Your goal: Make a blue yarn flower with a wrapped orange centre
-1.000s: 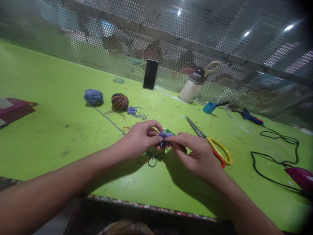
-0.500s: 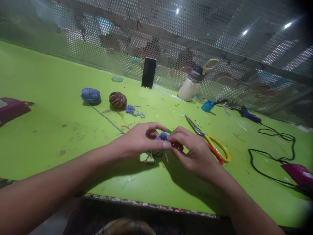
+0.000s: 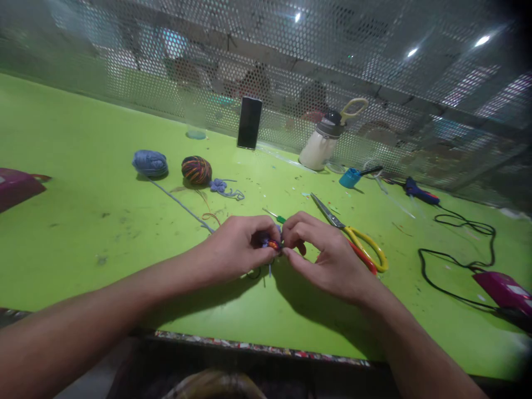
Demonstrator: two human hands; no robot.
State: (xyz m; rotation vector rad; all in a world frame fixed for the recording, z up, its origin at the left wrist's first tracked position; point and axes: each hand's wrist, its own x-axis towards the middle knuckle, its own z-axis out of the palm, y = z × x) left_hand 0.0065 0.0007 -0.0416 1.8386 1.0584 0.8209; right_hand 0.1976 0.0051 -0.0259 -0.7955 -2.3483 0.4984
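A small crocheted piece of blue-violet yarn with an orange and dark centre (image 3: 272, 244) is pinched between the thumb and fingers of my left hand (image 3: 236, 244), which partly cover it. My right hand (image 3: 322, 249) is closed, its thumb and fingertips meeting at the piece's right edge. Loose yarn ends (image 3: 269, 270) hang below. Just behind my fingers shows a crochet hook with a green handle (image 3: 280, 219), its metal tip pointing away to the left; I cannot tell whether it lies on the table or is held. Scissors (image 3: 347, 230) with yellow and red handles lie right of my right hand.
Farther back on the green table (image 3: 83, 221) are a blue yarn ball (image 3: 150, 163), a multicoloured yarn ball (image 3: 197, 170), a crocheted flower (image 3: 218, 185), a phone (image 3: 249, 123) and a bottle (image 3: 319, 147). A corded glue gun (image 3: 419, 192) lies right. A perforated metal screen (image 3: 274, 66) stands behind.
The crocheted piece has turned in my fingers, so its orange part now shows. More of the crochet hook is visible behind my hands. My fingers have drawn closer together around the piece.
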